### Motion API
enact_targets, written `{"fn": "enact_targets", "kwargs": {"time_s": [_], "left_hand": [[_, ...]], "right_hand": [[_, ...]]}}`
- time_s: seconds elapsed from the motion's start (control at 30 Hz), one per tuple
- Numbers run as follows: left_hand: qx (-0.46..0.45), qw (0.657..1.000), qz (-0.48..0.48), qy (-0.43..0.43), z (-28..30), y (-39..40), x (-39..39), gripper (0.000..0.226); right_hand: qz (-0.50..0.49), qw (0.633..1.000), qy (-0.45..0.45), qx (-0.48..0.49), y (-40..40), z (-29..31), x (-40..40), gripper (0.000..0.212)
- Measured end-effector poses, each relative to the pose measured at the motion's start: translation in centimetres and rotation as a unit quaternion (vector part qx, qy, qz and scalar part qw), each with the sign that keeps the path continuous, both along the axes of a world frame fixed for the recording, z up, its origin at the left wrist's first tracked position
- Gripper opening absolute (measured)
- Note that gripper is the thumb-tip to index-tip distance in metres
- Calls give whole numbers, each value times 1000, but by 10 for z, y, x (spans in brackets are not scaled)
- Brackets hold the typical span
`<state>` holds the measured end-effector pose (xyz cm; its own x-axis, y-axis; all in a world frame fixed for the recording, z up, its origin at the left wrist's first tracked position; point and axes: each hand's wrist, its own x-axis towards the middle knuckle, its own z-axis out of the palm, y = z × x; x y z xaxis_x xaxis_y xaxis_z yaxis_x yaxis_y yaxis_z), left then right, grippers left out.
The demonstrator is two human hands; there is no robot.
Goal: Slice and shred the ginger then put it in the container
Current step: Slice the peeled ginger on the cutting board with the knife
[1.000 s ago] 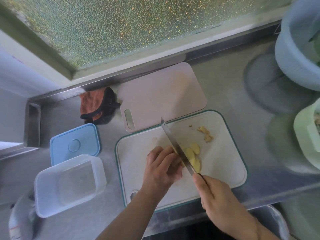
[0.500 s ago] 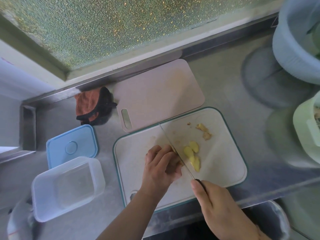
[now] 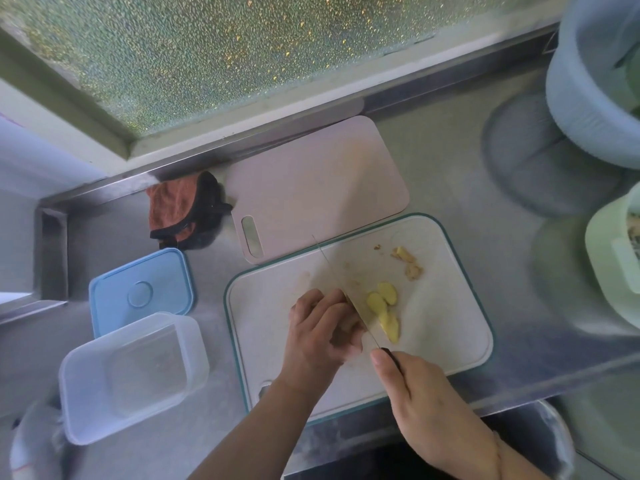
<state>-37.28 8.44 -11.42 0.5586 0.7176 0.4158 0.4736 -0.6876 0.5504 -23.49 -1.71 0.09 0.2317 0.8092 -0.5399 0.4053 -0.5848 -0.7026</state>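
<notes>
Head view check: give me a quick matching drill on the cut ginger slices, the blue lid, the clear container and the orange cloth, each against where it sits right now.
Things:
1. ginger slices
2. blue lid
3. clear container
4. orange cloth

Places:
A. against the counter's back edge, left of the pink board
B. on the white cutting board, right of the knife blade
C. nearest the counter's front left, empty
D. flat on the counter, just behind the container

Pairs: 1-B, 2-D, 3-C, 4-A

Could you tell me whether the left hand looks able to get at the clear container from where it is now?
Probably yes: the container sits open to the left of the left hand, nothing between them, though that hand now holds the ginger piece.
</notes>
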Motion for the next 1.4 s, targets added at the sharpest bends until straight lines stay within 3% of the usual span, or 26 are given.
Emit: {"fn": "enact_targets", "kwargs": {"time_s": [0.1, 0.3, 0.47, 0.6, 0.8, 1.0, 1.17, 1.4], "left_hand": [[2, 1000, -1, 4, -2, -1, -1, 27], [-3, 1000, 3, 4, 0, 0, 2, 24], [-16, 1000, 0, 10, -3, -1, -1, 23], [-12, 1000, -3, 5, -2, 0, 0, 22], [-6, 1000, 4, 8, -2, 0, 1, 23], [-18, 1000, -1, -2, 1, 1, 0, 31], [5, 1000, 1, 2, -1, 2, 2, 22], [-21, 1000, -14, -6, 4, 2, 1, 37]], "right_hand": [[-23, 997, -64, -24, -19, 1, -4, 91], [22, 999, 5, 27, 12, -9, 2, 58], [-53, 997, -53, 11, -24, -6, -2, 75], [29, 999, -2, 27, 8, -17, 0, 63], [-41, 999, -20, 3, -16, -2, 1, 54], [17, 998, 3, 53, 18, -24, -1, 55], [-12, 1000, -17, 20, -26, -23, 1, 83], [17, 999, 4, 37, 26, -35, -1, 57]]}}
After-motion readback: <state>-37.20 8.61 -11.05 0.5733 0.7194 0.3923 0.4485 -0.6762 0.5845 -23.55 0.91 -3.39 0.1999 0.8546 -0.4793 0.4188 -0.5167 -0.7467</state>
